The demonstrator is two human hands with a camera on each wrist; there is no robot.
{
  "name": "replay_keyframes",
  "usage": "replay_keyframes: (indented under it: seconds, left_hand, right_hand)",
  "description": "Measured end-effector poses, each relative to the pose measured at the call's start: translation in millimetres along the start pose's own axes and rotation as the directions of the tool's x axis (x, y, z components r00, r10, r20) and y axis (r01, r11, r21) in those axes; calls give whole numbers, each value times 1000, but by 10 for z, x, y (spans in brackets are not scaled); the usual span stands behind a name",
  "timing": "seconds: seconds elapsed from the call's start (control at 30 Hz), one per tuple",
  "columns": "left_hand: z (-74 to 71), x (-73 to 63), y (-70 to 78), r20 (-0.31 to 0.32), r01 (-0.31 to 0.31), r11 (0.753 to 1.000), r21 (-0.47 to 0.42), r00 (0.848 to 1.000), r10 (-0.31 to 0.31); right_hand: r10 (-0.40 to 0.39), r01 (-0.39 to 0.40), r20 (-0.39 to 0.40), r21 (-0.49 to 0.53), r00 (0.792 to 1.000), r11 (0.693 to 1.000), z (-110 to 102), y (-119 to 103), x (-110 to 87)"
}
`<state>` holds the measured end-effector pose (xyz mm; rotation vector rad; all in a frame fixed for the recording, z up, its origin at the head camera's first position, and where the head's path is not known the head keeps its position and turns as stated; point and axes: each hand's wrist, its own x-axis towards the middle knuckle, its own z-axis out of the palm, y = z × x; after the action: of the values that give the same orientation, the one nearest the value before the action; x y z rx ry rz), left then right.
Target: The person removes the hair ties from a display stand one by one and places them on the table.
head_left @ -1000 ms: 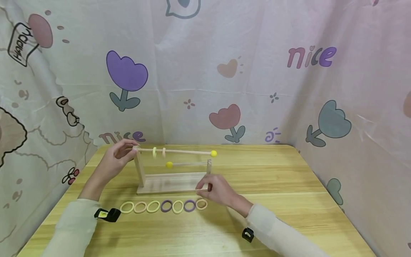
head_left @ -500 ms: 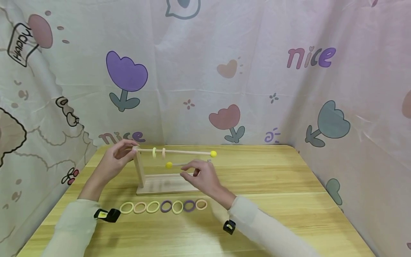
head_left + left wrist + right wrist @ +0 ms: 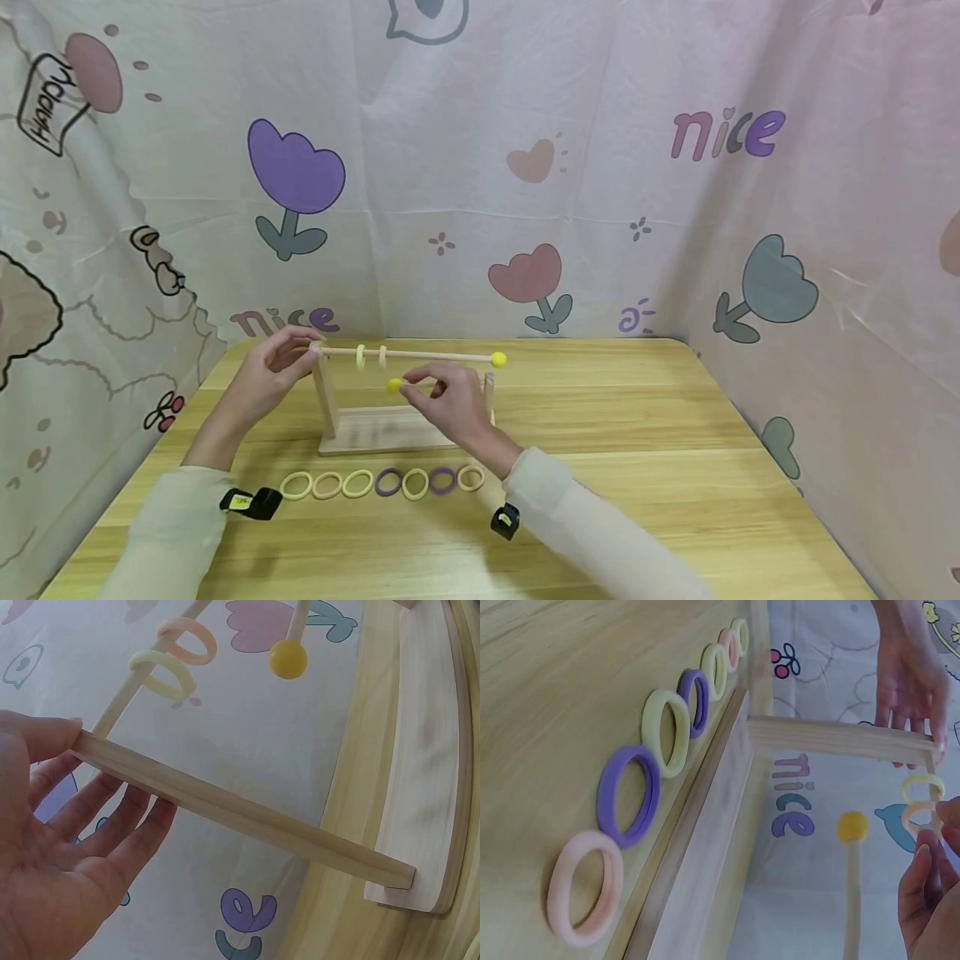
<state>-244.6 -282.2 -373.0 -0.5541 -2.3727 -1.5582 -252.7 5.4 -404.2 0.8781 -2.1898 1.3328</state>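
A wooden stand [image 3: 390, 429] has an upright post at each end. My left hand [image 3: 273, 362] grips the top of its left post [image 3: 240, 814], thumb at the end and fingers along the side. From there an upper rod [image 3: 435, 356] runs right to a yellow ball, carrying a pale yellow ring [image 3: 161, 675] and a peach ring [image 3: 187, 641]. A lower rod [image 3: 853, 900] from the right post ends in another yellow ball [image 3: 852, 826]. My right hand [image 3: 450, 404] is in front of that rod, fingers bent, thumb and index fingertips near the ball in the head view, holding nothing visible.
Several hair ties lie in a row before the stand, among them a purple one [image 3: 628, 796], a peach one [image 3: 585, 889] and a pale yellow one [image 3: 297, 485]. The wood-grain table [image 3: 645, 467] meets a printed curtain [image 3: 600, 167] behind.
My right hand has risen from the right post's foot and moved left along the lower rod towards its yellow ball. The left hand keeps its grip on the post.
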Motion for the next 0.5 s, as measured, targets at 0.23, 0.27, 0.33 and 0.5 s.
replay_keyframes:
  seconds: [0.23,0.27,0.33,0.5]
  left_hand:
    - [12,11,-6,2,3,1000,-1,1000,-3]
    - [11,9,-9,1,2,1000,2,1000,-2]
    - [7,5,-18,-1,-1,1000,6,1000,1]
    - [-8,6,-33,2,-6,1000,-2,1000,6]
  right_hand:
    - [-30,30,-35,26,999,999,93,1,44]
    - [-30,31,-43,25,999,999,112,7,51]
    - [-22,23,-55,30,998,999,149,10,68]
    - [31,-27,-60,61,998,998,240,-5,110]
